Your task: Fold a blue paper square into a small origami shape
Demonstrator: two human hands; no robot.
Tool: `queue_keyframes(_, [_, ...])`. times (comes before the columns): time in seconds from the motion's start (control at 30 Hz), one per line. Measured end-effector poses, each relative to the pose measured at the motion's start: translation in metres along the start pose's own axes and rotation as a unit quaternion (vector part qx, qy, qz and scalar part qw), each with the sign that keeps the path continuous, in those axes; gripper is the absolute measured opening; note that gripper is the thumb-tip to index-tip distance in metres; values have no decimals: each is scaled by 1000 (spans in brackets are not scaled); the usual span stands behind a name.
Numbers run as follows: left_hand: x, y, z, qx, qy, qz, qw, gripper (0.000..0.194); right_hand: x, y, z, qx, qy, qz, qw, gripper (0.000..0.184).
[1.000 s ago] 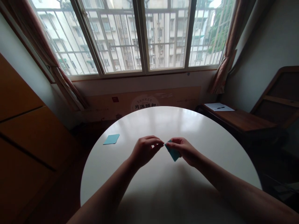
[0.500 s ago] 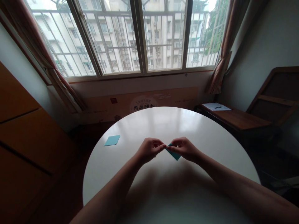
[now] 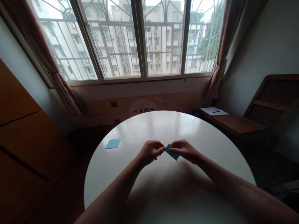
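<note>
Between my hands, above the table, is a small piece of teal paper [image 3: 174, 155], tilted with one corner pointing down. My right hand [image 3: 185, 150] is closed on it, the thumb lying across its near face and the fingers behind. My left hand [image 3: 151, 152] pinches at the paper's left corner, thumb and forefinger together. How the paper is folded is too small to make out. A light-blue stack of square paper [image 3: 113, 143] lies on the left part of the white round table [image 3: 149, 124], apart from both hands.
Beyond the table's right edge stands a wooden chair [image 3: 252, 124] with a white sheet [image 3: 211, 110] and a dark pen on its seat. A wooden cabinet [image 3: 21, 140] is at the left. Windows [image 3: 116, 46] and curtains fill the far side.
My right thumb has shifted on the teal paper, so its upper corner now shows more above the thumb. The camera view has tipped up slightly. The light-blue stack lies unmoved.
</note>
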State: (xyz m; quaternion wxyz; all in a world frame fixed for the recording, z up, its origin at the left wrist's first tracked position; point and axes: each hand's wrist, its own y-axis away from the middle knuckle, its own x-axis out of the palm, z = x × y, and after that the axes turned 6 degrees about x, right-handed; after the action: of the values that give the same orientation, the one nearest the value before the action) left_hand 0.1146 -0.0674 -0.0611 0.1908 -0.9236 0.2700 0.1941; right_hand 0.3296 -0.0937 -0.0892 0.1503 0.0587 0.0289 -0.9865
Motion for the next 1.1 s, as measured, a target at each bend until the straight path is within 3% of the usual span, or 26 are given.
queue_keyframes(0.13, [-4,-3,3,-3,12,-38,999,25,-5,-4,-3,15,-24,-35,999,40])
queue_keyframes(0.23, [-4,-3,5,-10,15,-36,999,27,-6,-5,-5,18,-35,-50,998,38])
queue_keyframes(0.5, [6,-3,4,-46,60,-40,996,33,0,-2,-1,9,-22,-15,1000,36])
queue_keyframes(0.77, [-2,-3,-7,-96,132,-96,982,38,-12,-1,10,28,-48,-72,996,34])
queue_keyframes(1.1, [-2,-4,-6,-98,121,-39,987,36,-7,3,16,29,-18,-17,999,27])
